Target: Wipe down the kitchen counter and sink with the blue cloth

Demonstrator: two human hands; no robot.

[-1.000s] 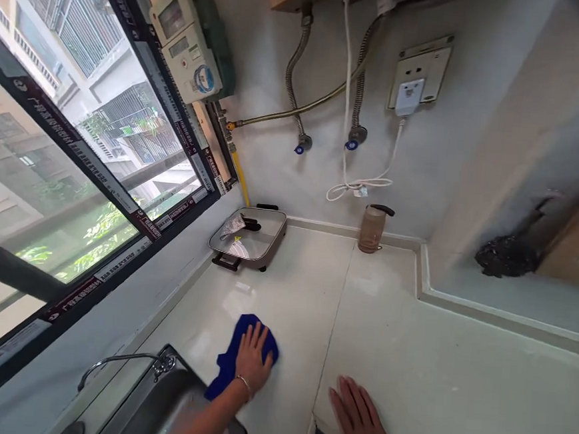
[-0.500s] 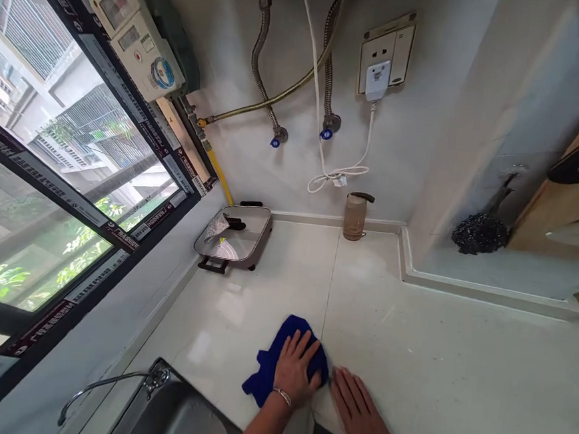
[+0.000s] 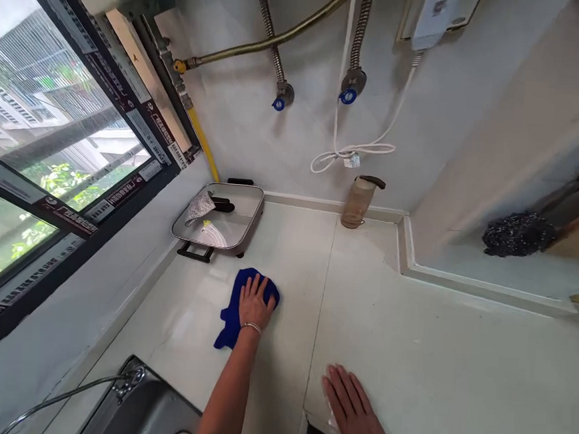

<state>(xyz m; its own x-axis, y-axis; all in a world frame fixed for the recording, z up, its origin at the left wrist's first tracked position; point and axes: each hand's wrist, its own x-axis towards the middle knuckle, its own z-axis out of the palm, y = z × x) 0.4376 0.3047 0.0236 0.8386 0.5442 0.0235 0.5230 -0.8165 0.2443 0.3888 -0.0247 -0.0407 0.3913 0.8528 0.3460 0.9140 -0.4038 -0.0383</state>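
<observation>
My left hand (image 3: 255,301) presses flat on a blue cloth (image 3: 235,306) lying on the white countertop (image 3: 409,347), with the arm stretched out far from the front edge. A thin bracelet sits on that wrist. My right hand (image 3: 350,402) rests palm down on the countertop near the front edge, fingers spread, holding nothing. The cloth lies just in front of a square electric pan (image 3: 219,219).
The pan with a glass lid stands in the back left corner. A brownish jug (image 3: 358,201) stands by the back wall. A steel sink (image 3: 148,413) and faucet (image 3: 70,393) are at the lower left. A window runs along the left; a dark scrubber (image 3: 519,234) hangs at right.
My left hand slid the blue cloth right toward my right hand, then away and left toward the pan. My right hand stayed put near the front edge.
</observation>
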